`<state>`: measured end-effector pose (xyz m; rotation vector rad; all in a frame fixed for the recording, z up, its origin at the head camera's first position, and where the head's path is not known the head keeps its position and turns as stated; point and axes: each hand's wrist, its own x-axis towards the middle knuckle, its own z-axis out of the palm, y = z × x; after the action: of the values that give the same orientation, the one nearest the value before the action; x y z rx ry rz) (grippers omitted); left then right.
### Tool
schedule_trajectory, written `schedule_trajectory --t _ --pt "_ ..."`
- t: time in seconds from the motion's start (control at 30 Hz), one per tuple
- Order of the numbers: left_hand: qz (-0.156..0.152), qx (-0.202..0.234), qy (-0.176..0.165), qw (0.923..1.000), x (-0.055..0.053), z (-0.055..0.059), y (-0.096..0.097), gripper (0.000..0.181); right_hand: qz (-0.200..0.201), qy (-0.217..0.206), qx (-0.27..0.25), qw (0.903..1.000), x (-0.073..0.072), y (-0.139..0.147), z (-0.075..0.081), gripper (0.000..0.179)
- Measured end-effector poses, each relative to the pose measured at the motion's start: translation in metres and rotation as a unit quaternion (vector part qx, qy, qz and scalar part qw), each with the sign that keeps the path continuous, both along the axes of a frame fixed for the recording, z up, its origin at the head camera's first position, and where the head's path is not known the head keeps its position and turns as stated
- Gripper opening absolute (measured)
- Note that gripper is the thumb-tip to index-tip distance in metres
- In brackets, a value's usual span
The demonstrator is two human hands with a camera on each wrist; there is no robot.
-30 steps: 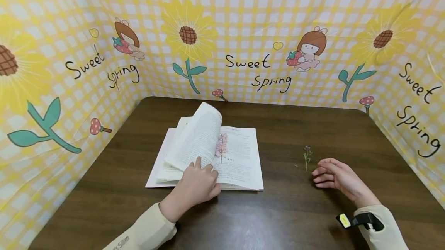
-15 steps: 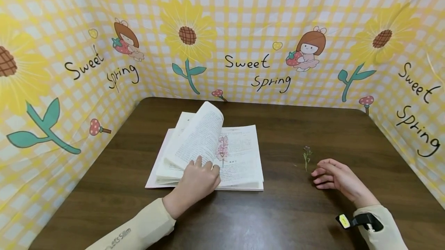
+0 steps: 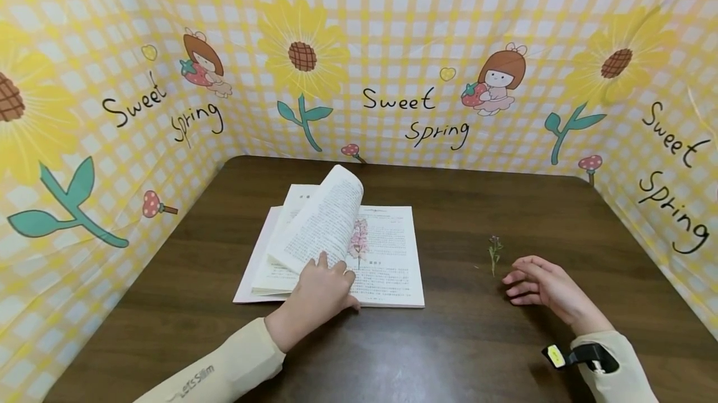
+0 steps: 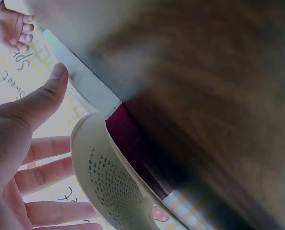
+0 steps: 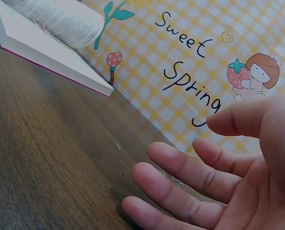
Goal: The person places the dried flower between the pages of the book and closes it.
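An open book lies on the table, a thick fold of its pages curling up from the left half. My left hand is at the lower edge of those pages, fingers lying against them. In the left wrist view the fingers are straight and spread behind the curled page, and the thumb points away from them. A flat pink flower sprig shows on the right-hand page, partly covered by the curl. My right hand has loosely bent fingers holding nothing, beside a small green sprig with purple buds.
The dark wooden table is enclosed by a yellow checked cloth printed with sunflowers and cartoon girls. Tiny plant scraps lie near the green sprig. A black band with a yellow tag is around the right wrist.
The right-hand pages bulged near the front edge and now lie flatter. The curled pages lean slightly further right. My left thumb now sticks out to the right. The right hand has stayed put.
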<state>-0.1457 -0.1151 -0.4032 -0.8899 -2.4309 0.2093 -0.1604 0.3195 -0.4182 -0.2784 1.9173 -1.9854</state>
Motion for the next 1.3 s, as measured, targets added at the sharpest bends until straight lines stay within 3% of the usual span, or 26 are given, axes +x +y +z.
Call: schedule_trajectory --t 0.13,0.3,0.53,0.67,0.77,0.87,0.97,1.03,1.2,1.3 --pt "-0.013 -0.009 -0.005 0.9999 -0.002 0.0 -0.002 0.048 -0.003 0.0 0.002 1.0 0.0 -0.001 0.001 0.022" --pt "-0.054 0.002 0.044 0.9976 0.0 -0.002 -0.002 0.032 -0.004 0.001 0.002 1.0 0.0 -0.001 0.002 0.023" --pt "-0.028 0.061 0.093 0.9934 0.0 -0.002 0.001 0.02 0.019 0.015 -0.016 0.9996 -0.001 -0.002 0.002 0.027" --pt "-0.033 0.125 0.103 0.9863 -0.001 -0.003 -0.003 0.015 0.027 0.017 -0.016 0.9994 -0.001 -0.003 0.001 0.028" --pt "-0.046 0.189 0.084 0.9772 -0.001 -0.002 -0.008 0.015 0.019 0.012 -0.011 0.9997 0.0 -0.003 0.002 0.026" --pt "-0.034 0.265 0.019 0.9636 0.0 0.001 -0.016 0.017 0.014 0.009 -0.005 0.9998 0.001 -0.003 0.002 0.024" --pt "-0.001 0.347 -0.071 0.9353 0.003 0.004 -0.025 0.019 0.012 0.008 0.0 0.9999 0.001 -0.003 0.001 0.024" --pt "0.023 0.399 -0.135 0.9067 0.003 0.006 -0.031 0.021 0.008 0.007 0.005 0.9999 0.001 -0.003 0.002 0.024" --pt "0.072 0.516 -0.251 0.8161 0.001 0.005 -0.045 0.022 0.001 0.0 0.012 0.9999 0.001 -0.004 0.002 0.022" --pt "0.096 0.583 -0.299 0.7495 -0.002 0.004 -0.052 0.024 0.0 0.0 0.016 0.9999 0.0 -0.005 0.003 0.02"
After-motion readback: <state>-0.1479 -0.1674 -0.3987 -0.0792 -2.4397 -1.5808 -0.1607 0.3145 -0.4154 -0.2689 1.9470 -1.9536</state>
